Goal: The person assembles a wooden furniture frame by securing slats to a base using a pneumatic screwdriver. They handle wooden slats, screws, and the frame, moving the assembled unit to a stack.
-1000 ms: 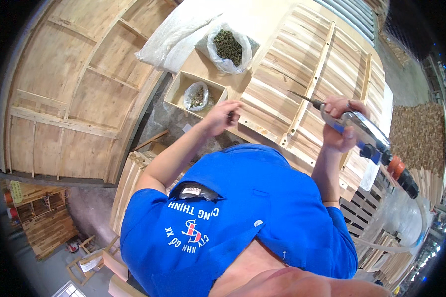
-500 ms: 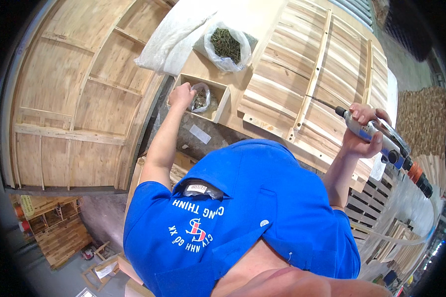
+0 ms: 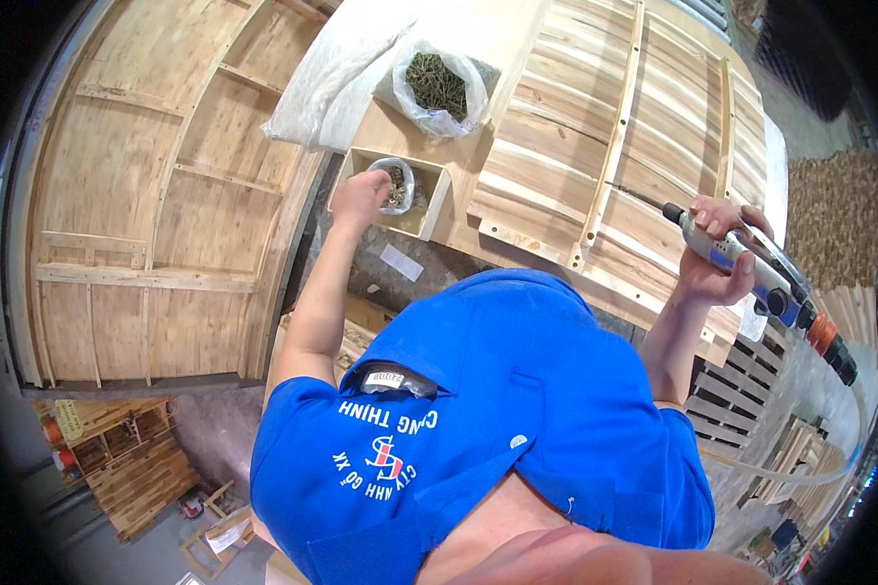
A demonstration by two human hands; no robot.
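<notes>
At the small open wooden box (image 3: 437, 208), my left hand (image 3: 358, 198) is closed, its fingers curled at the edge of a small clear plastic bag (image 3: 407, 180). Small dark and brassy pieces, probably screws, lie inside the bag; my fingertips are partly hidden. My right hand (image 3: 717, 252) is wrapped round a grey and blue power screwdriver (image 3: 774, 300) with an orange ring and a hose. Its long thin bit points left, over the slatted wooden panel (image 3: 546, 166), by a pale batten (image 3: 610, 166) with holes along it.
A larger plastic bag of dark screws (image 3: 437, 86) stands beyond the box, beside white wrapping sheet (image 3: 327, 93). Left of me is a large framed wooden panel (image 3: 117, 195). Stacked timber (image 3: 834, 219) and pallets (image 3: 741, 390) lie to the right. The hose (image 3: 819, 478) curves behind my right arm.
My left hand has moved slightly right, from the box's left edge to the small bag. My right hand still holds the screwdriver in nearly the same place. The view has shifted a little.
</notes>
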